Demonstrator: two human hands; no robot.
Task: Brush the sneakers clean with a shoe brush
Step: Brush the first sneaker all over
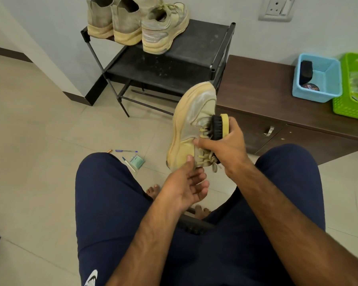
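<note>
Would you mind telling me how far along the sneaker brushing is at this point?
Nothing looks finished yet. In hand: the right hand grips the yellow-backed, black-bristled shoe brush against the laces of a beige, yellow-soled sneaker, while the left hand steadies its sole with the thumb. Left: the matching beige sneaker on the black metal rack looks grimy, as do two grey high-top shoes beside it.

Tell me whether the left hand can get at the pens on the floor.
Probably yes: the left hand holds nothing, its thumb only touching the sneaker, and the pens lie on bare floor beside the left knee.
</note>
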